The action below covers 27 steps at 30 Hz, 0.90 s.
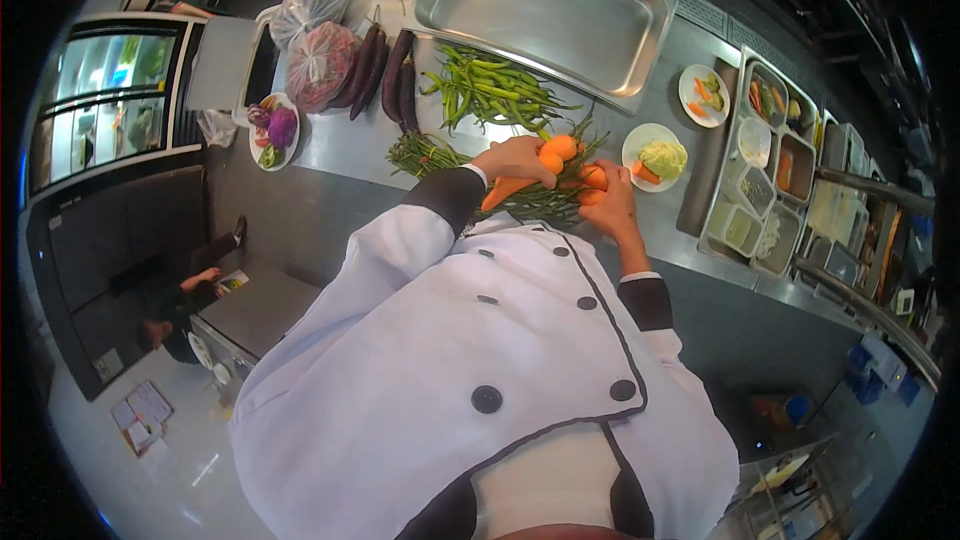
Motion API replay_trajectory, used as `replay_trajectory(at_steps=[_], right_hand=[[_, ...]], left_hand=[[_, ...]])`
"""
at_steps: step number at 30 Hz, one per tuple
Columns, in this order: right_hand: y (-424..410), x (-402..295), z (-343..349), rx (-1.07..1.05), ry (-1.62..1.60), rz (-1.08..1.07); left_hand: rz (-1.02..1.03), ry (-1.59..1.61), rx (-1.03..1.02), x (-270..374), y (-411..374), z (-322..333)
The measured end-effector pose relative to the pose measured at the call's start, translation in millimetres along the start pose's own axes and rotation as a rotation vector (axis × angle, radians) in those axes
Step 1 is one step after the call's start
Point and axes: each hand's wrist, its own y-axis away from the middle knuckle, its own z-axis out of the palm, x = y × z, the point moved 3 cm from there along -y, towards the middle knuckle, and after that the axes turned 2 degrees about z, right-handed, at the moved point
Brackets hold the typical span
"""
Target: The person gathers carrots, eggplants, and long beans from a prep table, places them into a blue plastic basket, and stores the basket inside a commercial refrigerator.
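Note:
Orange carrots lie on a bundle of long green beans at the near edge of a steel counter. My left hand reaches over the carrots on the left, its fingers curled around at least one. On the right, my right hand has its fingers closed on carrots. Just beyond, a pile of green chili peppers rests on a metal surface. Dark purple eggplants lie to the left of the peppers, beside a plastic bag of reddish produce.
A large empty steel pan sits at the back. Plates of cut vegetables and a tray of containers stand right. An oval plate holds purple vegetables at left. Another person is at the far left.

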Motion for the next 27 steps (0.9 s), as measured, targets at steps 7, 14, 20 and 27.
replay_trajectory(at_steps=[7,14,20,27], right_hand=[[-10,-40,-42,-0.067,0.145,0.025],[-20,-36,-98,0.003,0.263,-0.008],[-16,-35,-130,0.096,0.271,0.055],[2,-30,-151,0.294,0.102,-0.119]], left_hand=[[-0.102,-0.238,0.050,45,31,-27],[-0.058,-0.480,0.181,72,52,-50],[-0.078,-0.264,0.165,85,94,-95],[0.298,0.618,0.400,-1,203,-87]])
